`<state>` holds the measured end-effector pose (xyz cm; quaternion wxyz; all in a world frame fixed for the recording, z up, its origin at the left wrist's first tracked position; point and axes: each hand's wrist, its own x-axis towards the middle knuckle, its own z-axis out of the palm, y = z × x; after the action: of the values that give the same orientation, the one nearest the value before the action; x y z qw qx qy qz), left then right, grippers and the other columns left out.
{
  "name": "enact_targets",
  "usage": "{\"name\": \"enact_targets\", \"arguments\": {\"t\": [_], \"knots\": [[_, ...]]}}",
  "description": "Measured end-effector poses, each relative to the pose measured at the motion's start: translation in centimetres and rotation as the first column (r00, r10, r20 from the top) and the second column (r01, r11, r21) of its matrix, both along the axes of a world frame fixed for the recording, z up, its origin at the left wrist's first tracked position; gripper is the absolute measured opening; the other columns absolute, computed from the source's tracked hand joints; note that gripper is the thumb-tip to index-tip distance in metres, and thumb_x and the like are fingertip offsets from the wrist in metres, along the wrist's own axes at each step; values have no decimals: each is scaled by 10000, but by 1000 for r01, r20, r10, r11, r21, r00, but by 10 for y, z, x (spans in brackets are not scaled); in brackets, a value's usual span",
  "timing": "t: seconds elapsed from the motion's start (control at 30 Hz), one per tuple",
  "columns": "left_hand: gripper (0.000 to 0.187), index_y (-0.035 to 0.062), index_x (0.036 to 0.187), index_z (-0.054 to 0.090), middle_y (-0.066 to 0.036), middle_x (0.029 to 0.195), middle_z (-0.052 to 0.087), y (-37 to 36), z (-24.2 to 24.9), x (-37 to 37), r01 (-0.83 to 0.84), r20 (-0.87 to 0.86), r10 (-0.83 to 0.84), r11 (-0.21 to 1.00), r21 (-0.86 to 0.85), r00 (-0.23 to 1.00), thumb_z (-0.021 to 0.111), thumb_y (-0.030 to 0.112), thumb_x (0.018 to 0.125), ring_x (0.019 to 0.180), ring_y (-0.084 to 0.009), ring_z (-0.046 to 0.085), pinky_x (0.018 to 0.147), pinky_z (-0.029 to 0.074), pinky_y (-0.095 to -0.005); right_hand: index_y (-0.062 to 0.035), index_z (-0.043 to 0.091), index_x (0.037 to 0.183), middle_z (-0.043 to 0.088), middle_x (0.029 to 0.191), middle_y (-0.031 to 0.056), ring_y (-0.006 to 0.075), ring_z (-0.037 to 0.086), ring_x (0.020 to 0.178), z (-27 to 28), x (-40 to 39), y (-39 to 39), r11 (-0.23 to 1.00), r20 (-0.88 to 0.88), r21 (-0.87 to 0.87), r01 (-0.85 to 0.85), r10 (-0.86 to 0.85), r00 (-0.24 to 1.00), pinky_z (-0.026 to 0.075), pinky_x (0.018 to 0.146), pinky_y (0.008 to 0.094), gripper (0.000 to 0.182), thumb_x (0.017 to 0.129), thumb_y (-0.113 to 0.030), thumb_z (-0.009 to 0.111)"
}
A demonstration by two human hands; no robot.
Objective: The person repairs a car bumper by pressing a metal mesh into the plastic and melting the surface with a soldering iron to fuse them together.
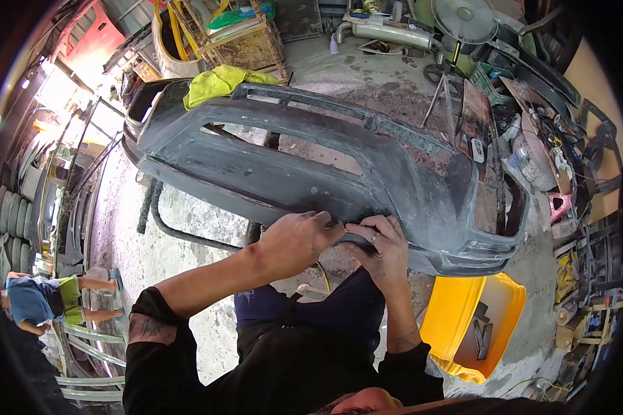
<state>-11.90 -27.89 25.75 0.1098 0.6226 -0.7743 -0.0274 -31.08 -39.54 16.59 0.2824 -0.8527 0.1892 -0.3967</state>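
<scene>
A dark grey car bumper (277, 181) with scuffed, patchy surfaces lies across a stand in front of me. My left hand (301, 238) is at its near lower edge, fingers curled tightly in a pinch; what they grip is hidden. Close beside it, my right hand (381, 247), with a ring on one finger, bends its fingers and thumb round a small dark piece at the same edge, whose kind I cannot make out. Over the bumper's far left corner hangs a yellow-green cloth (221, 84).
A yellow bin (453, 325) holding dark pieces stands right of my legs. Beyond the bumper are a fan (464, 19), a muffler (393, 34) and a wooden frame (249, 45). Another person (41, 301) is at the left. Parts and tools crowd the right side.
</scene>
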Motion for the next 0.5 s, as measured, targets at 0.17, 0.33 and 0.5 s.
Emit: {"name": "enact_targets", "arguments": {"t": [0.17, 0.33, 0.5], "knots": [[232, 65, 1138, 680, -157, 889, 647, -3, 5, 5, -10, -48, 14, 995, 96, 999, 726, 59, 910, 803, -416, 722, 691, 591, -523, -147, 839, 1123, 693, 1056, 35, 297, 654, 952, -2, 0, 1, 1000, -5, 12, 13, -13, 1000, 554, 848, 429, 399, 764, -277, 955], [217, 72, 1108, 671, -161, 901, 651, -10, 2, 9, 19, -129, -6, 995, 101, 992, 739, 66, 902, 805, -435, 715, 695, 583, -535, -147, 844, 1113, 698, 1051, 37, 297, 656, 951, -4, 0, 0, 1000, 9, 22, 12, -12, 1000, 554, 849, 426, 395, 762, -287, 959], [329, 7, 1199, 681, -206, 925, 712, -6, 12, 1, 17, -25, -13, 990, 141, 1000, 705, 7, 872, 875, -432, 749, 792, 608, -528, -132, 841, 1145, 697, 1065, 47, 303, 662, 965, -2, -1, 0, 1000, -4, 7, 8, -8, 1000, 562, 856, 426, 436, 754, -282, 966]]}}
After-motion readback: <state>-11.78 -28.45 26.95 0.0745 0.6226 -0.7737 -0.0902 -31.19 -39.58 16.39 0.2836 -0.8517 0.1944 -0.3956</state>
